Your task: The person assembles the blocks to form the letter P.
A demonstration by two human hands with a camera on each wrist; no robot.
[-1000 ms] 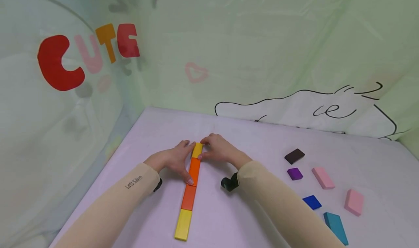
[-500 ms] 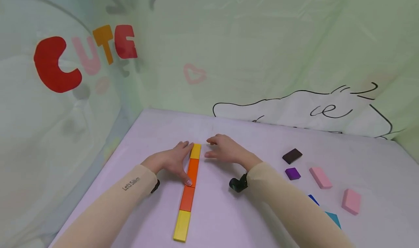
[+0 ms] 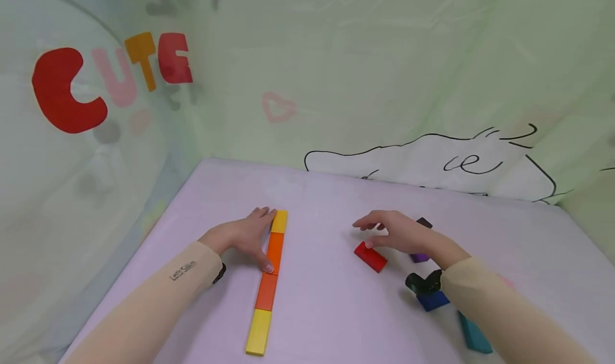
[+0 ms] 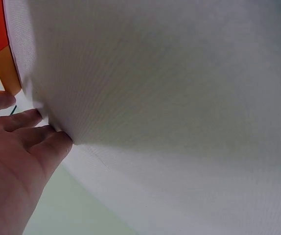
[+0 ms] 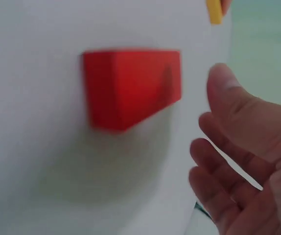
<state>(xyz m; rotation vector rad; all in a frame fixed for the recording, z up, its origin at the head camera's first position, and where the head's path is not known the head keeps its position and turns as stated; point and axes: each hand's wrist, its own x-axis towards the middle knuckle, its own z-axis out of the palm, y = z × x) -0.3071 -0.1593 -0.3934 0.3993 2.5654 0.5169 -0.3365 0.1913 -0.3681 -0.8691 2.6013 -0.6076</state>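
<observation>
Red rectangular block point(image 3: 370, 256): lying on lilac surface point(image 3: 317, 310)
Yellow-and-orange block row point(image 3: 266, 291): four, end to end
Left hand point(image 3: 244, 238): loosely spread, touching row
Right hand point(image 3: 397, 231): relaxed, empty, beside red block

Forearms point(image 3: 144, 305) stretched forward, left grip point(image 3: 242, 236) spread, right grip point(image 3: 399, 231) loosely bent, thumb point(image 5: 226, 88) apart

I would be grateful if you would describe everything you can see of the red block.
The red block is a plain, solid-looking oblong with flat faces, its material unclear. It lies on the pale purple surface, slanting in the head view from upper left to lower right, to the right of the row of yellow and orange blocks. The right hand is close by, its thumb overlapping the block's edge there, but the blurry right wrist view shows a gap between them.
</observation>
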